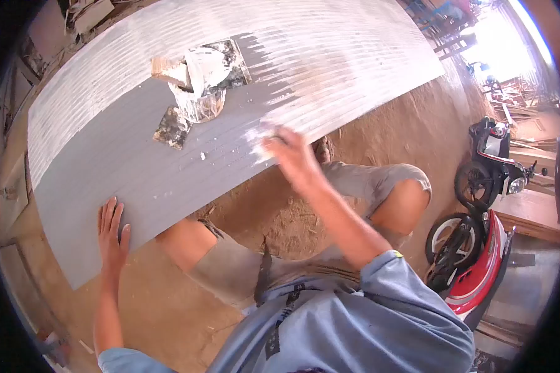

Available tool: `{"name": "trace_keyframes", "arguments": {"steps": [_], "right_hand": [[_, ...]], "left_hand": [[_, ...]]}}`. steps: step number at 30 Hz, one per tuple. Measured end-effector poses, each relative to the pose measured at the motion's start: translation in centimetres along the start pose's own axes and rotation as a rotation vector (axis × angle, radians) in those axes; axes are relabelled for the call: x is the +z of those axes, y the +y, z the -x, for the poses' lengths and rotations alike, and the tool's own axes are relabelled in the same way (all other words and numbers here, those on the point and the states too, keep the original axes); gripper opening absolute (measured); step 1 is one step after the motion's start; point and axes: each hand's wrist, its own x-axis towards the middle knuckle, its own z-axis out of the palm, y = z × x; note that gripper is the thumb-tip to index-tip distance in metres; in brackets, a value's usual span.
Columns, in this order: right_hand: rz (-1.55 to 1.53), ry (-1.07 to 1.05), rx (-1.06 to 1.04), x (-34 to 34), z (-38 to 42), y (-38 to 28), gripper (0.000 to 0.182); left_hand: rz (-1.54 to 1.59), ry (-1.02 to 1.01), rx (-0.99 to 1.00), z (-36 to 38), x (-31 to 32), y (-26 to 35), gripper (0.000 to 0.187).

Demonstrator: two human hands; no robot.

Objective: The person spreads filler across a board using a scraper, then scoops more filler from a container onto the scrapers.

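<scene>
A large grey board [106, 174] lies in front of me, its far and right parts covered with streaky white paste [348, 56]. My left hand [113, 227] rests on the board's near left edge, fingers stretched out and holding nothing. Over the near edge farther right, my right hand [290, 155] is closed and blurred by motion. What it grips is hidden; a fresh white smear [255, 140] lies at its fingertips. Between the hands and the far side stands a clear plastic container [208, 107] with white paste. A stained square piece [172, 127] lies nearer to me.
A wooden block [171, 71] and a blotched flat plate [238, 62] lie against the container. White crumbs [203, 156] dot the grey surface. My bent knees [401, 199] are close under the near edge. Motorbikes [479, 267] and stacked boards [529, 214] stand to the right.
</scene>
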Motion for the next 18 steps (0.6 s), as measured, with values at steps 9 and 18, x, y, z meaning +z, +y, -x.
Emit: {"name": "trace_keyframes", "arguments": {"steps": [9,18], "right_hand": [[-0.231,0.090,0.222,-9.1,0.7,0.9,0.022],[0.472,-0.056,-0.199,-6.6,-5.1,2.4,0.019]], "left_hand": [[-0.004,0.028,-0.043,0.5,-0.6,0.3,0.050],[-0.169,0.015,-0.130,0.6,-0.3,1.7,0.049]]}}
